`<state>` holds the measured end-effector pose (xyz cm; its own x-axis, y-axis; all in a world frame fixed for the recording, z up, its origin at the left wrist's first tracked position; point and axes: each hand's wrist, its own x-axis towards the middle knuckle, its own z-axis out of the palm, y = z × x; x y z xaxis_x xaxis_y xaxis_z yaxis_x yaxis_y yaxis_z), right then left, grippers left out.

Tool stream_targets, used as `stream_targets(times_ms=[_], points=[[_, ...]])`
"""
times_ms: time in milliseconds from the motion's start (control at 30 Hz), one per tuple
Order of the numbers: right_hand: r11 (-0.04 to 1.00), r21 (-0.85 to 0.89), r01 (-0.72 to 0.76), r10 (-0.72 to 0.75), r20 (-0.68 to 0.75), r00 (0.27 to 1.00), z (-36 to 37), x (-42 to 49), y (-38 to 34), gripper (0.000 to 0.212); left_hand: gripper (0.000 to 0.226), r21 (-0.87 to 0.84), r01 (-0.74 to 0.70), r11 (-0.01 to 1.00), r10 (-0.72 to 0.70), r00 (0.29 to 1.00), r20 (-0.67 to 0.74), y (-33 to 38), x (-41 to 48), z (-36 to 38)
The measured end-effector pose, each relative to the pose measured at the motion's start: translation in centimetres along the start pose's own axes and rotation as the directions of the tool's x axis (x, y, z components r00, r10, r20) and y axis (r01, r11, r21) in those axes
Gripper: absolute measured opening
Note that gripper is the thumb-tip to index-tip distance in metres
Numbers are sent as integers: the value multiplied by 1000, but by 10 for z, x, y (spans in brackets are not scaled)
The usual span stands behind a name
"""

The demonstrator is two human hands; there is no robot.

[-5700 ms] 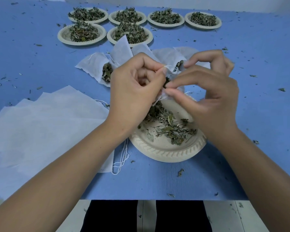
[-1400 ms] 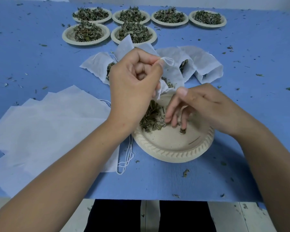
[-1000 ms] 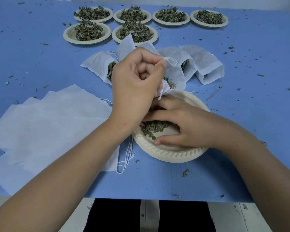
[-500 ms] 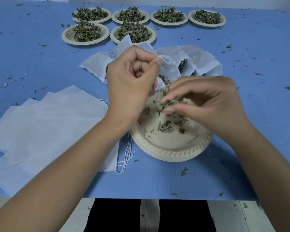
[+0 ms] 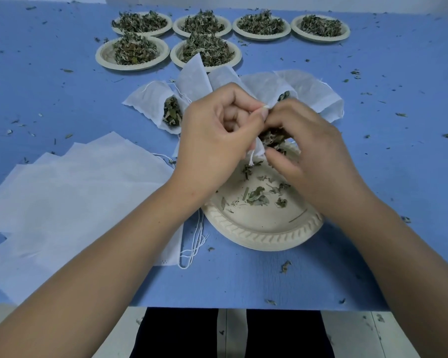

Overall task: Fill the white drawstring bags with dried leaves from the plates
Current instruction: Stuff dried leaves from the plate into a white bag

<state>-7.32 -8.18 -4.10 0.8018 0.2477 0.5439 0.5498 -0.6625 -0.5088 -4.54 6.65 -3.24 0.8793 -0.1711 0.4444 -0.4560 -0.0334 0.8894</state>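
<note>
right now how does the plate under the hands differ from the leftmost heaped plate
The near plate holds only a few scattered dried leaves; the leftmost plate carries a full heap. The left hand and right hand partly hide the near plate; the leftmost plate is in full view. Both are pale round plates.
</note>
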Motion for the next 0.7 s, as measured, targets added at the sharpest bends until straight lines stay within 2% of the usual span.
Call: stream_targets(times_ms=[100,167,233,300,400,467,533,633,700], points=[[982,185,-30,44,-71,997,-3,1,-5,39,15,-3,11,1000,-11,1000,-26,-1,2,-1],[978,207,-1,34,-153,988,-3,0,-7,37,16,-12,12,1000,-12,1000,-23,1,1,-1],[991,130,10,20,-233,972,-2,-3,-8,22,15,-27,13,1000,-13,1000,0,2,0,-1],[999,-16,45,-48,-273,961,2,-5,-7,11,14,-43,9,999,-8,1000,24,3,-1,0],[968,-195,156,-201,-242,949,5,-2,-6,9,15,-59,10,998,-10,1000,14,4,-2,0],[947,-246,206,-252,-172,952,2,0,-4,8,17,-71,27,997,-29,999,-28,5,-1,-1],[959,-224,173,-213,-170,962,-4,1,-4,11,17,-83,42,996,-49,995,-86,6,1,-2],[966,-209,153,-205,-257,944,-11,-2,-6,27,15,-113,46,993,-63,987,-151,6,3,-4],[951,-253,180,-229,-180,957,-11,-3,-8,38,15,-119,11,993,-26,991,-130,7,0,-4]])
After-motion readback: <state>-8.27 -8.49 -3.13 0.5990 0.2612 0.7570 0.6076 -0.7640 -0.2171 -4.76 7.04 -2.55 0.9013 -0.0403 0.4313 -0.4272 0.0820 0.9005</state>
